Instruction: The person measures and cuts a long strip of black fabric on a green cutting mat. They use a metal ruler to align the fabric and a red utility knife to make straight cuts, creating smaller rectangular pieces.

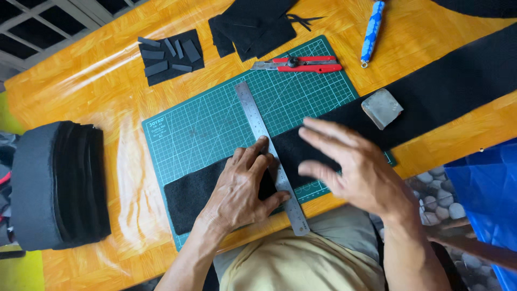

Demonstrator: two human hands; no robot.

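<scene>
One steel ruler (267,152), one cutting mat (215,121), one red knife (304,64), two hands

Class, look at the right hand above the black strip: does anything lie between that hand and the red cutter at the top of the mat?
Nothing visible does. Between the right hand and the cutter lie only flat black strip and bare mat. The ruler, under the left hand, lies off to the side.

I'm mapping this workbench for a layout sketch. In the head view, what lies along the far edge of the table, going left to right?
Small grey foam strips on a black square → pile of black fabric pieces → red utility knife → blue patterned pen-like tool.
</scene>
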